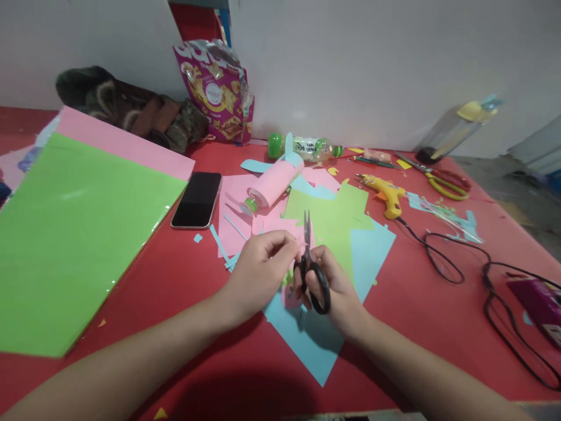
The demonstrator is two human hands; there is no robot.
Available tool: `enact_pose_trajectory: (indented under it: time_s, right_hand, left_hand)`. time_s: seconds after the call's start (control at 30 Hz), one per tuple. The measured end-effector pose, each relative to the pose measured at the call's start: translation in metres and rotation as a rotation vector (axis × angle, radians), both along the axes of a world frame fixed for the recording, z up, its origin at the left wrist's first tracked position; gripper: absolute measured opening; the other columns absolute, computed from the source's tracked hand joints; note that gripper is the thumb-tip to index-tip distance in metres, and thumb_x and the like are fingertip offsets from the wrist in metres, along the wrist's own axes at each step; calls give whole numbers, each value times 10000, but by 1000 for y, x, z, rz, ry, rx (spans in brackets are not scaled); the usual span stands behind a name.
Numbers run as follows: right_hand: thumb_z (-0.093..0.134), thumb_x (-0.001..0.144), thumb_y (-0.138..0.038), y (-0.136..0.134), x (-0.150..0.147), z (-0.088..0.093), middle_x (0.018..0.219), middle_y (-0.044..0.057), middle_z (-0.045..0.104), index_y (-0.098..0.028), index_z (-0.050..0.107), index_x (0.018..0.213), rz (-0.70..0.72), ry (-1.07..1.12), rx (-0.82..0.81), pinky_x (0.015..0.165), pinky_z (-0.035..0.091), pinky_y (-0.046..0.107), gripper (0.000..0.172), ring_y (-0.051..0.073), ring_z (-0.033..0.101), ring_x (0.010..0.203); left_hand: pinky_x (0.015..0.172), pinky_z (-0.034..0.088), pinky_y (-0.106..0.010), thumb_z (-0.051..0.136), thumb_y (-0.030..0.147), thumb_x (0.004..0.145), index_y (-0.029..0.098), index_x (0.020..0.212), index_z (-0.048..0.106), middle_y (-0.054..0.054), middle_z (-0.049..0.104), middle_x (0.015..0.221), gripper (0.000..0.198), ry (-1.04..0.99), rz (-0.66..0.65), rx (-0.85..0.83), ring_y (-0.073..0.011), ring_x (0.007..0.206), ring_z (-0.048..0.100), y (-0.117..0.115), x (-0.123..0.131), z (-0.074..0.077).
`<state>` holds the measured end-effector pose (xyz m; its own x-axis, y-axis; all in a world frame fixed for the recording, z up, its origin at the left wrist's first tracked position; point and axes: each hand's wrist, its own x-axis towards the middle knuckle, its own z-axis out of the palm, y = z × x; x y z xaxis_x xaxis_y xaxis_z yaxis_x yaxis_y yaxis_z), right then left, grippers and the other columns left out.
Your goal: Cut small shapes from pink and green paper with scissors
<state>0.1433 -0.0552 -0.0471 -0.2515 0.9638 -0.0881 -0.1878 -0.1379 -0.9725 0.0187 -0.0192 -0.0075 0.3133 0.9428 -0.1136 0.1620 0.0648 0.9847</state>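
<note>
My right hand (335, 286) grips black-handled scissors (307, 240), the blades pointing away from me and nearly closed. Beside the blades, my left hand (267, 266) pinches what looks like a small piece of pink paper, mostly hidden by the fingertips. Under both hands lie overlapping sheets: blue paper (315, 351), green paper (335, 234) and pink paper (234, 228). Just beyond them rests a bottle wrapped in pink paper (276, 184), with a green cap and blue blade-shaped pieces at its far end.
On the left are a large green sheet (83, 240) and a phone (197, 200). A snack bag (217, 93) and a lying bottle (307, 148) are at the wall. To the right are a yellow glue gun (385, 193), its black cord (442, 237), larger scissors (447, 182) and an upright bottle (456, 131).
</note>
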Motion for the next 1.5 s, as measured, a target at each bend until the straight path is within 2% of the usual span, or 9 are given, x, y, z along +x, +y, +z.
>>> enact_pose_trajectory:
  time_s: [0.13,0.23,0.4,0.5,0.63,0.8,0.9,1.07,1.5]
  right_hand:
    - [518,707,-498,6,3,-1,609,-68,417,-222,299,764,-74,20,-22,441,361,215,357,60,405,454]
    - [523,710,-446,12,7,-1,607,-75,375,-226,304,758,-129,-95,-44,408,301,196,314,57,358,447]
    - [506,716,-273,20,14,-2,621,-52,417,-225,322,816,-211,-581,101,481,348,235,215,106,419,521]
    - [516,675,-206,21,19,-4,747,26,507,-195,356,923,-197,-919,231,602,395,318,295,178,501,665]
    - [506,668,-187,23,26,-10,923,124,530,-168,387,993,-200,-1109,329,712,393,398,347,276,496,877]
    - [489,691,-194,29,28,-13,823,61,503,-181,356,1001,-333,-928,269,687,401,380,338,210,504,756]
    - [521,681,-213,32,26,-9,700,-18,448,-206,351,930,-395,-614,163,597,411,303,301,140,477,626]
    - [662,552,-199,32,18,-4,633,-78,459,-238,324,852,-368,-110,22,488,398,216,453,90,484,536]
    - [661,528,-96,28,17,-6,613,-108,403,-240,339,838,-338,34,-14,470,371,189,469,54,458,494]
  left_hand:
    - [467,305,-182,390,162,758,158,510,398,49,389,493,248,4,-29,38,-68,484,370,1,-1,-2]
    - [477,309,-187,392,178,762,158,533,414,46,394,519,231,39,-11,67,-72,498,368,2,0,-3]
    - [498,323,-192,402,210,767,156,564,446,43,409,532,214,99,6,92,-79,518,390,4,-1,-5]
    - [557,363,-193,413,237,774,153,616,502,25,492,600,200,107,12,101,-90,582,450,7,-2,-7]
    - [583,383,-198,430,277,776,150,671,549,10,532,639,204,133,9,94,-100,617,475,11,-3,-11]
    - [565,395,-207,464,300,751,143,657,568,-2,550,629,210,193,8,113,-110,603,479,15,-4,-14]
    - [574,417,-216,479,319,735,139,655,583,-28,597,683,223,201,-2,87,-124,634,510,16,-3,-18]
    - [536,401,-227,483,342,729,131,633,606,-43,609,636,263,252,-51,101,-122,569,505,14,0,-26]
    - [533,381,-221,439,348,760,129,710,651,-39,627,636,308,344,-175,133,-129,578,524,15,0,-27]
